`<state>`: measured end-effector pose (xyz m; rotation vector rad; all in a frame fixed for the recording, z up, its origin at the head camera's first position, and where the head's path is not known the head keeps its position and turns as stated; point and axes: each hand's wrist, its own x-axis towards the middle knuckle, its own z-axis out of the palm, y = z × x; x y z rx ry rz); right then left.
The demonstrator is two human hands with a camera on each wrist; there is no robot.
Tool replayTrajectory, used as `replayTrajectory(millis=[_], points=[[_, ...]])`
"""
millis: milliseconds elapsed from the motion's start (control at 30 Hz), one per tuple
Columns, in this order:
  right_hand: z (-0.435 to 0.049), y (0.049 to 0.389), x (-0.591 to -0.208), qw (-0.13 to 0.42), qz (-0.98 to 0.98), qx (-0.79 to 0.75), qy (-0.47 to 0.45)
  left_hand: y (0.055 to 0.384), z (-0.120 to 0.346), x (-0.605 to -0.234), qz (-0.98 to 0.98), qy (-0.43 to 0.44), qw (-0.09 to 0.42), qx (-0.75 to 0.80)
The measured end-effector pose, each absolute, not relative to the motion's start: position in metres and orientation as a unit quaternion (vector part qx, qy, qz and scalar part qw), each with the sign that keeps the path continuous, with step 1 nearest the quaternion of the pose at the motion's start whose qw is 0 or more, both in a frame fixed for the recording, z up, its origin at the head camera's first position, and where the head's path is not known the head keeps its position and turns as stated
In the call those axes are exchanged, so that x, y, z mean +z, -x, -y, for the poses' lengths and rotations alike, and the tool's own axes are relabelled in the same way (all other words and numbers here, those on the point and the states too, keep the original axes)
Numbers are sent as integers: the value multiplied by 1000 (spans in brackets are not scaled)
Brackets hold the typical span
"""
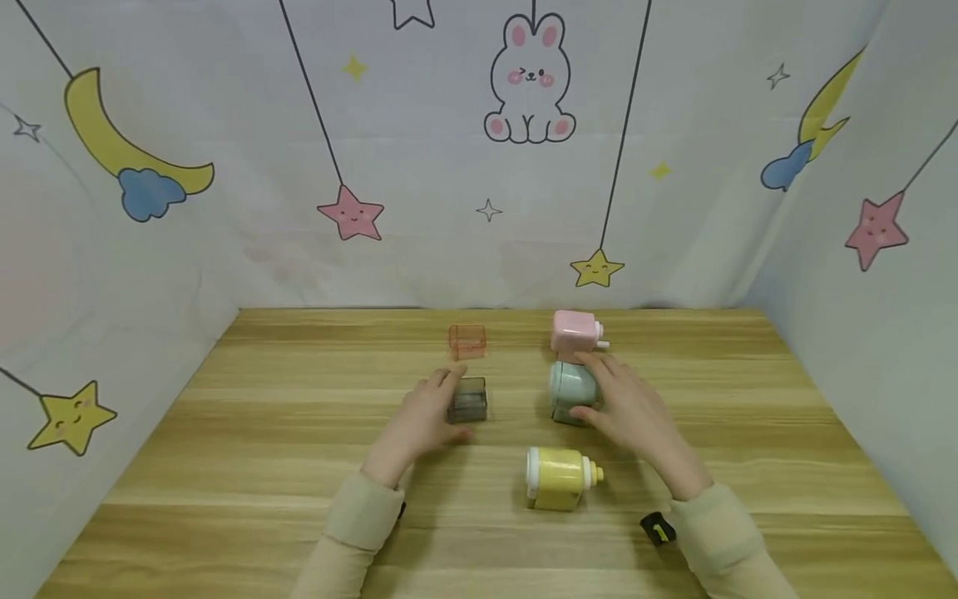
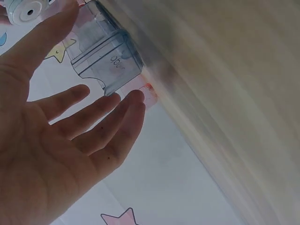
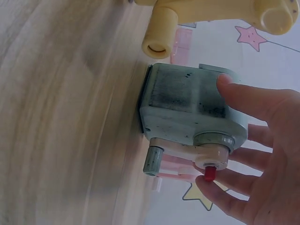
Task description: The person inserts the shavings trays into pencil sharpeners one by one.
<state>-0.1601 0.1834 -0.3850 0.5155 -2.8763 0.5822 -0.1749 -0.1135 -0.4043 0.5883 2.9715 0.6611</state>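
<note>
A pale green crank pencil sharpener [image 1: 572, 384] stands right of the middle. My right hand [image 1: 624, 403] spans it, thumb on one side and fingers round the other; the right wrist view shows its crank handle [image 3: 153, 160] and red tip [image 3: 210, 173]. A smoky clear drawer [image 1: 470, 401] with a notched edge sits to the left. My left hand [image 1: 427, 416] is beside this drawer, its thumb and loosely bent fingers spread around it. In the left wrist view the fingertips [image 2: 136, 96] are right at the drawer's [image 2: 108, 61] edge.
Behind the green sharpener stands a pink sharpener [image 1: 575, 333], crank to the right. A yellow sharpener [image 1: 557, 481] is nearer the front. An orange clear drawer [image 1: 467, 341] lies behind the smoky one. Printed cloth [image 1: 419, 274] walls border the wooden table [image 1: 262, 449].
</note>
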Motion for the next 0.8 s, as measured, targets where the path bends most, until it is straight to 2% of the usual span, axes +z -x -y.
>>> replayTrajectory(millis=[800], points=[[-184, 169, -397, 83, 957, 204, -188, 190, 116, -409, -948, -168, 62, 263]])
